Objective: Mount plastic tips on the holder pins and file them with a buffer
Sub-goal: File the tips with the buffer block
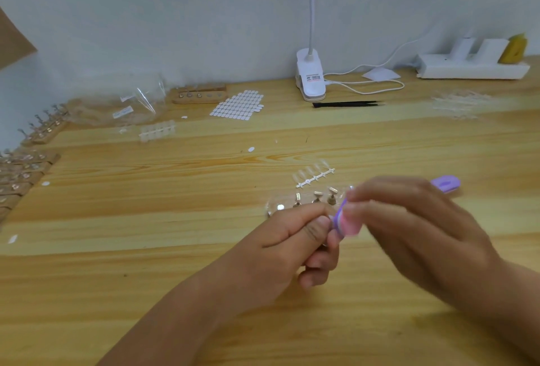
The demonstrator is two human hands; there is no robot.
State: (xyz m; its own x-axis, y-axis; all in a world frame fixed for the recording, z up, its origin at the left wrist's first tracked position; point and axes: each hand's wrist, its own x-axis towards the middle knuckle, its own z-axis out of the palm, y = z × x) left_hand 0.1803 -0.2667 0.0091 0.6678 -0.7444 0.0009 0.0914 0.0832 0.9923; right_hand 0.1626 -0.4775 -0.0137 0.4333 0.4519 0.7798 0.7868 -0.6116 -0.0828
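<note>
Above the table [146,219], curled hands [292,240] [409,219] press tip [331,217] against buffer [347,224].

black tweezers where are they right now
In the head view the black tweezers lie far back on the table, right of centre, just in front of the white clip lamp.

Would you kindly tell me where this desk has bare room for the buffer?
The desk is nearly bare left of the left hand, out to the wooden stands, and in the middle between the sticker sheet and the tip strip. It is crowded along the left edge, along the wall, and around the clear holder.
</note>
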